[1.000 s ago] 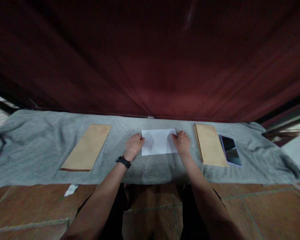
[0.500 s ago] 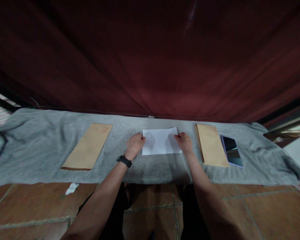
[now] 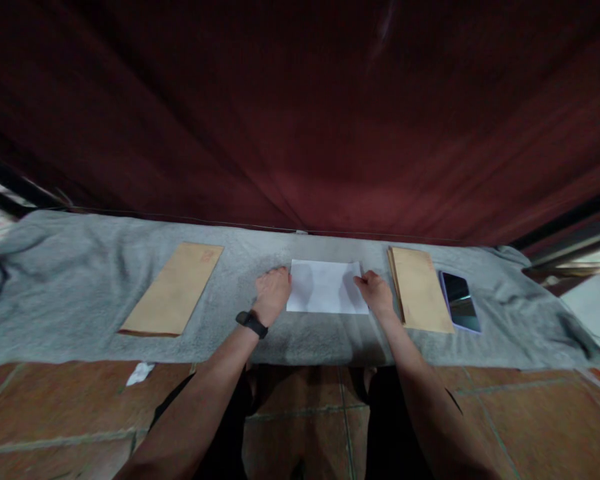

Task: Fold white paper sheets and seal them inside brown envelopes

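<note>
A white sheet of paper [image 3: 327, 287] lies flat on the grey towel [image 3: 70, 287] in front of me. My left hand [image 3: 271, 293], with a black watch on its wrist, rests at the sheet's left edge, fingers curled onto it. My right hand [image 3: 377, 293] pinches the sheet's right edge, fingers closed. A single brown envelope [image 3: 174, 297] lies to the left, apart from both hands. A stack of brown envelopes [image 3: 419, 298] lies just right of my right hand.
A phone [image 3: 459, 301] with a dark screen lies right of the envelope stack. A dark red curtain [image 3: 300, 120] hangs behind the towel. A white scrap [image 3: 140, 373] lies on the tiled floor [image 3: 55, 413] below the towel's front edge. A white object [image 3: 593, 313] sits at far right.
My right hand has slid rightward along the sheet to its right edge. The sheet now looks wider and flatter. My left hand has stayed at the left edge.
</note>
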The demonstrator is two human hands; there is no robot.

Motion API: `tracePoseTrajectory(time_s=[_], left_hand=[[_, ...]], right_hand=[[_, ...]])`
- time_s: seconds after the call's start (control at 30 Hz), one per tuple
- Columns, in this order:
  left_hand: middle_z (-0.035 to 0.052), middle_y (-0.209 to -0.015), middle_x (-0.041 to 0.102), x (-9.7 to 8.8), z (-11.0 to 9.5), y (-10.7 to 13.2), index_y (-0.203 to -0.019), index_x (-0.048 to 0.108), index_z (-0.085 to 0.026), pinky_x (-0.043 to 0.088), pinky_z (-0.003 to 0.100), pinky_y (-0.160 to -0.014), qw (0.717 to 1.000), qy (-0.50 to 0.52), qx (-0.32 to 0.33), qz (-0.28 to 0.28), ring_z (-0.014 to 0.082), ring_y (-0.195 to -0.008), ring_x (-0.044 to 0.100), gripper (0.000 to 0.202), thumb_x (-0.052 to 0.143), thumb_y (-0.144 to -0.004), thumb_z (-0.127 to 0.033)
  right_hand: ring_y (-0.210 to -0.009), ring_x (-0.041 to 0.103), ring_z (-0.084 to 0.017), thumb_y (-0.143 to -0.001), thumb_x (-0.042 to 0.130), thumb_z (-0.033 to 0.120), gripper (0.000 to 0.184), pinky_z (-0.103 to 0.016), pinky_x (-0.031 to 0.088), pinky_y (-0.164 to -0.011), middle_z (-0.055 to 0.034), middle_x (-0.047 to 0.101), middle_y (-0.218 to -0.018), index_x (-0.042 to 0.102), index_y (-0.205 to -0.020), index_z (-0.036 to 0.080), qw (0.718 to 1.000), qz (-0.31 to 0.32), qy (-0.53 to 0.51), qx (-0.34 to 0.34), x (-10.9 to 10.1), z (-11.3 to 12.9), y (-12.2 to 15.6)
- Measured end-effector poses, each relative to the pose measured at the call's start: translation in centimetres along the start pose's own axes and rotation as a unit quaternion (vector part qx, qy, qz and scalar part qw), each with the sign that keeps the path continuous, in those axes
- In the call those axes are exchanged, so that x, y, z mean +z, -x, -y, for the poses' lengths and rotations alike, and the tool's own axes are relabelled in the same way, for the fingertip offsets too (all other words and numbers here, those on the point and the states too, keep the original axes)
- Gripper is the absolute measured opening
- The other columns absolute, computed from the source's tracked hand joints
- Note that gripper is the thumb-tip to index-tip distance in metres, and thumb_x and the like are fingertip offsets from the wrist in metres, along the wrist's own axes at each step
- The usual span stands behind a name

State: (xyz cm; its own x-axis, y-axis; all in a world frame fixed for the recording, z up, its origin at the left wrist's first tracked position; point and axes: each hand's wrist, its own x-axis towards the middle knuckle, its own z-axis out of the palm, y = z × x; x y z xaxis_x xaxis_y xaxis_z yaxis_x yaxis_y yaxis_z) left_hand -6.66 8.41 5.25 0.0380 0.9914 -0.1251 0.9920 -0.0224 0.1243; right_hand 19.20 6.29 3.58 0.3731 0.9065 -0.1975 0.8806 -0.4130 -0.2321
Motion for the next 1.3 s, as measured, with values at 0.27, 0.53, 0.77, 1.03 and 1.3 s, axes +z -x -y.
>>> tracePoseTrajectory(time_s=[0.27, 0.53, 0.77, 1.03, 1.3], left_hand=[[0.0146, -0.158, 0.039, 2.9, -4.0, 2.5, -0.147, 0.045, -0.015, 0.027, 0.048, -0.12, 0.962, 0.028, 0.242, -0.122, 0.0304, -0.147, 0.034, 0.051, 0.041, -0.102, -0.038], [0.0096, -0.165, 0.026, 6.5, -5.0, 3.2, -0.155, 0.033, -0.017, 0.014, 0.051, -0.125, 0.961, 0.02, 0.263, -0.079, 0.0275, -0.154, 0.017, 0.059, 0.034, -0.103, -0.046], [0.0098, -0.164, 0.028, 6.3, -5.2, 3.4, -0.155, 0.033, -0.018, 0.012, 0.052, -0.125, 0.963, 0.026, 0.257, -0.078, 0.0278, -0.154, 0.016, 0.06, 0.033, -0.103, -0.047], [0.0172, -0.164, 0.026, 6.7, -5.1, 3.4, -0.156, 0.031, -0.009, 0.011, 0.056, -0.124, 0.959, 0.012, 0.277, -0.053, 0.0331, -0.154, 0.015, 0.06, 0.034, -0.097, -0.025], [0.0134, -0.165, 0.026, 6.4, -4.9, 3.6, -0.158, 0.025, -0.017, 0.011, 0.054, -0.125, 0.959, 0.032, 0.278, -0.046, 0.0286, -0.154, 0.013, 0.064, 0.033, -0.095, -0.024]], right_hand=[[-0.102, 0.071, -0.024, -0.1, 0.048, 0.043, 0.033, -0.029, 0.05, -0.08, -0.0109, 0.075, -0.102, 0.066, -0.115, 0.02, 1.0, -0.006, 0.012, 0.006, -0.1, 0.7, 1.0], [-0.102, 0.07, -0.025, -0.1, 0.047, 0.044, 0.032, -0.031, 0.05, -0.081, -0.0113, 0.074, -0.103, 0.064, -0.115, 0.021, 1.0, 0.0, 0.021, 0.009, -0.2, 0.8, 1.3], [-0.111, 0.062, -0.03, -0.1, 0.045, 0.035, 0.037, -0.039, 0.047, -0.094, -0.0196, 0.068, -0.114, 0.058, -0.124, 0.011, 0.989, -0.133, -0.01, -0.059, 0.8, 0.6, 2.0], [-0.149, 0.029, -0.02, -0.106, 0.021, 0.046, 0.061, -0.041, 0.031, -0.121, -0.0152, 0.037, -0.159, 0.033, -0.154, 0.01, 0.923, -0.092, -0.208, -0.311, 6.4, 4.8, 6.0], [-0.154, 0.015, -0.021, -0.106, 0.016, 0.047, 0.064, -0.047, 0.022, -0.125, -0.0116, 0.021, -0.166, 0.017, -0.16, 0.011, 0.931, -0.074, -0.165, -0.316, 7.4, 5.0, 7.0]])
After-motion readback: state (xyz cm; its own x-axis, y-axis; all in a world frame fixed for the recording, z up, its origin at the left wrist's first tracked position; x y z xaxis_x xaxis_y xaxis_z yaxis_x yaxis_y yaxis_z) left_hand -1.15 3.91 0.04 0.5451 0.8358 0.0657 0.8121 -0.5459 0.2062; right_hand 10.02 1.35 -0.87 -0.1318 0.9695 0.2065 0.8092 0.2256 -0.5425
